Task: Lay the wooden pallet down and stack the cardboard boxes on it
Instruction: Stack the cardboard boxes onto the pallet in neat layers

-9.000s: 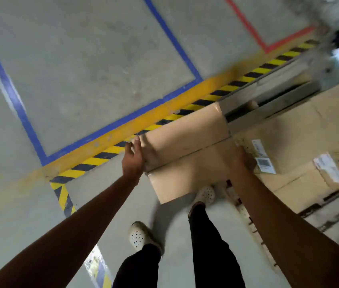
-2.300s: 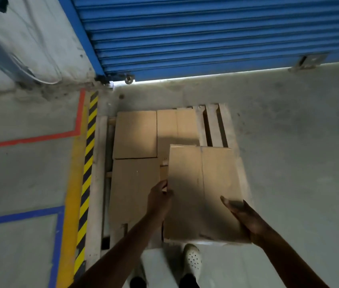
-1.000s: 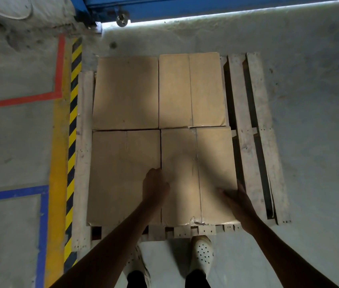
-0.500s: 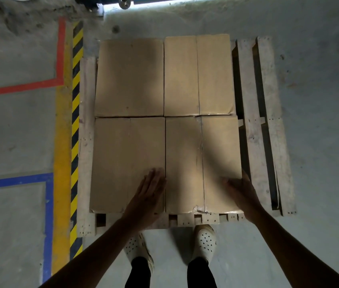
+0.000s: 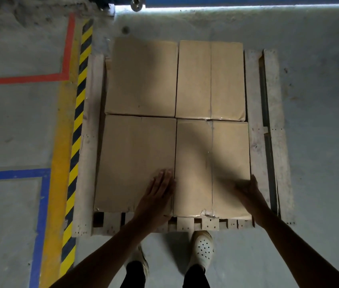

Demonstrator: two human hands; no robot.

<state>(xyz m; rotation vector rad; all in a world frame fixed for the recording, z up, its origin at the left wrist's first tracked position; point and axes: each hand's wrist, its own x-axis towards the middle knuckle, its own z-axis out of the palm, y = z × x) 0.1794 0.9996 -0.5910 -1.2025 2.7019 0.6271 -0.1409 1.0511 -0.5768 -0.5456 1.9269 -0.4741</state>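
Observation:
The wooden pallet [image 5: 257, 142] lies flat on the concrete floor. Several brown cardboard boxes sit on it in a two-by-two block. The near right box [image 5: 212, 163] is the one between my hands. My left hand [image 5: 160, 190] rests flat, fingers spread, on the top of the near left box [image 5: 135, 159] beside the seam. My right hand [image 5: 247, 190] presses against the right edge of the near right box, fingers extended. The far boxes [image 5: 209, 80] lie behind, touching the near ones.
A yellow and black hazard stripe [image 5: 79, 125] runs along the pallet's left side, with red [image 5: 67, 44] and blue [image 5: 42, 215] floor lines further left. A blue shutter door [image 5: 247, 0] is beyond the pallet. My feet [image 5: 203, 248] stand at its near edge.
The box I carried now sits on the pallet as the near right one. My left hand came off its edge and lies flat on the neighbouring box; my right hand stays at its right side.

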